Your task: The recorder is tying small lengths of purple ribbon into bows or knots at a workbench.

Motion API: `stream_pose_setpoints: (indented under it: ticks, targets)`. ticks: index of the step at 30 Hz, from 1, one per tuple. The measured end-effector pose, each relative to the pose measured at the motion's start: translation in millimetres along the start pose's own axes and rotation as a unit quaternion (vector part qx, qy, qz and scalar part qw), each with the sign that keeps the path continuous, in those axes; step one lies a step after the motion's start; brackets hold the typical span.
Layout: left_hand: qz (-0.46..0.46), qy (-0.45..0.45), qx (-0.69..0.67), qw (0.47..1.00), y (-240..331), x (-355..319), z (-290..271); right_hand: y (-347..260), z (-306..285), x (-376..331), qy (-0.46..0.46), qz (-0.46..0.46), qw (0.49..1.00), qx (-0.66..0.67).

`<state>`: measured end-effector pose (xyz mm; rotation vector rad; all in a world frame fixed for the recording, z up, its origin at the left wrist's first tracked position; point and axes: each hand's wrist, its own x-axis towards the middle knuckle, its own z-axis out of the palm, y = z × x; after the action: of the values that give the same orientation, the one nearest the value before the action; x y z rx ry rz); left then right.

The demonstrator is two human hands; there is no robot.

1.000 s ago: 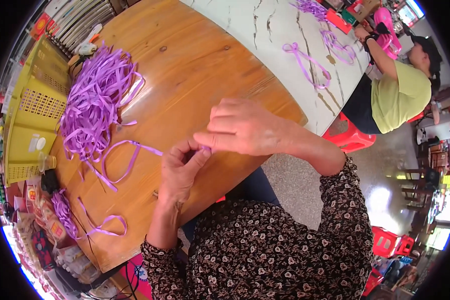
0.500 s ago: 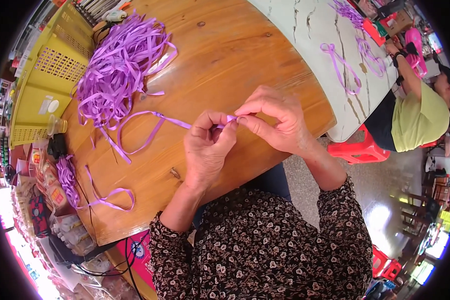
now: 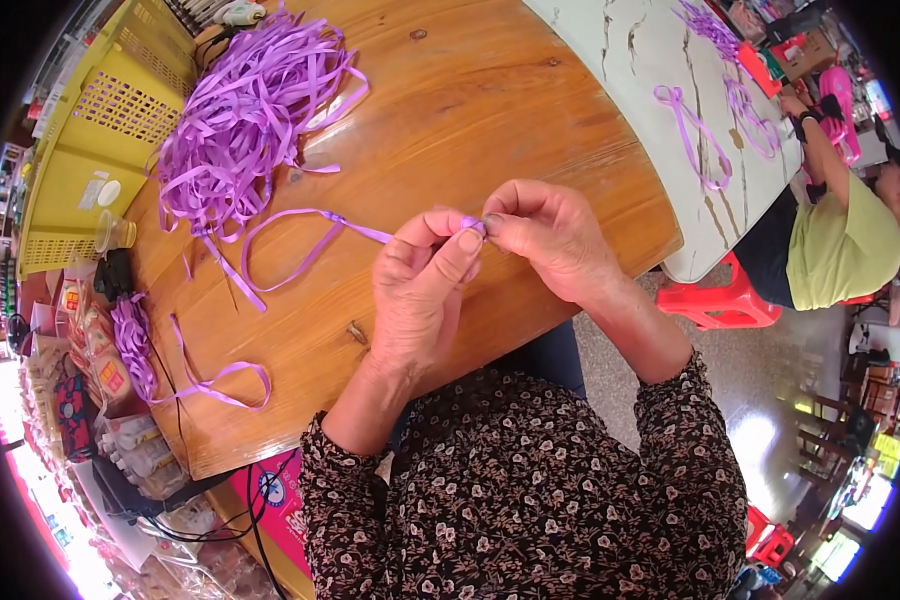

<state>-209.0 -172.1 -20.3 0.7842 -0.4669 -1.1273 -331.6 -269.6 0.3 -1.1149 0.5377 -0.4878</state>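
Observation:
My left hand [image 3: 422, 275] pinches a narrow purple ribbon [image 3: 365, 231] between thumb and forefinger. Thumb and finger of my right hand [image 3: 555, 238] close on the same ribbon's end, right against the left fingertips, so only a small bit of purple shows between them. From the left hand the ribbon runs left across the wooden table, past a small knot, and loops back toward a big heap of purple ribbons [image 3: 245, 130]. Just how the ribbon is folded at the fingertips is hidden.
A yellow plastic basket [image 3: 110, 150] stands left of the heap. Another purple bundle [image 3: 132, 335] lies at the wooden table's [image 3: 490, 120] left edge. On the right, a marble-patterned table [image 3: 610, 60] holds more ribbons, with a person in a yellow-green shirt [image 3: 845, 240] beside it and a red stool [image 3: 720, 298] below.
My hands have drawn closer together, and the right fingertips now meet the left ones lower on the ribbon. The whole view has shifted slightly.

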Motion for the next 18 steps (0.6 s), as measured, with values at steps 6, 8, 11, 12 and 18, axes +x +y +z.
stream_pose_setpoints:
  ticks: [6, 8, 11, 12, 18]
  targets:
    - [-0.051, -0.030, -0.073, 0.996, 3.3, 0.8, -0.6, 3.0, -1.5, 0.9, 0.036, -0.357, 0.869, -0.340]
    - [-0.053, -0.024, -0.058, 0.997, 3.6, 0.3, -0.3, 1.1, -1.9, 1.2, 0.038, -0.387, 0.849, -0.357]
    - [-0.043, -0.020, -0.043, 0.998, 3.2, 0.6, -1.2, 2.0, -4.7, 2.2, 0.018, -0.412, 0.836, -0.361]
    - [-0.043, -0.021, -0.043, 0.998, 2.1, 1.1, -2.2, 2.1, -6.3, 1.9, -0.003, -0.407, 0.844, -0.350]
    - [-0.001, -0.021, 0.043, 0.999, 1.2, -0.4, 1.8, -3.4, -11.8, 1.3, -0.039, -0.338, 0.895, -0.288]
